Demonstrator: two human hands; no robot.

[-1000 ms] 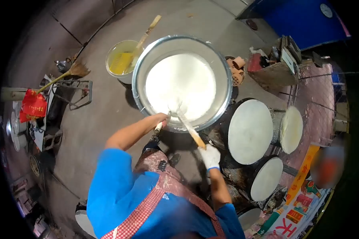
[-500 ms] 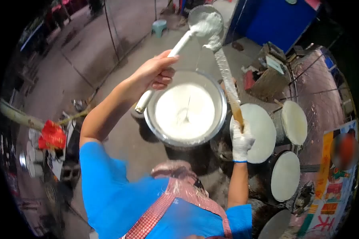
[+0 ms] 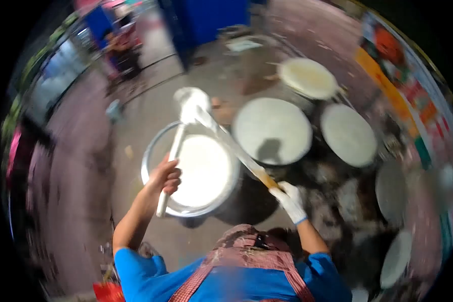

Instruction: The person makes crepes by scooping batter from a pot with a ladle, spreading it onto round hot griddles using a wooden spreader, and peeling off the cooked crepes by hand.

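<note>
My bare left hand (image 3: 166, 177) is closed around the pale handle of a ladle (image 3: 176, 143), held above a metal basin (image 3: 147, 163). White batter (image 3: 204, 173) fills much of the basin. Thick batter coats the ladle's head, blurred by motion. My right hand (image 3: 290, 202), in a white glove, grips the wooden end of a long, batter-coated stick (image 3: 240, 153). The stick's far end meets the ladle's head; its tip shape is hidden by batter. Close to the right hand lies a round pan (image 3: 273, 126) with a pale surface, a dark shadow on it.
More round pale-topped pans (image 3: 308, 79) stand to the right, with another pan (image 3: 348, 135) and a greyer one (image 3: 390, 194) nearer. A printed banner (image 3: 400, 78) runs along the right. A person (image 3: 123, 53) sits far back left, beyond a small stool (image 3: 114, 110).
My view has swung right, so the basin and pans appear further left. Both hands still hold the ladle and stick, which now appear lower, just above the basin's far side.
</note>
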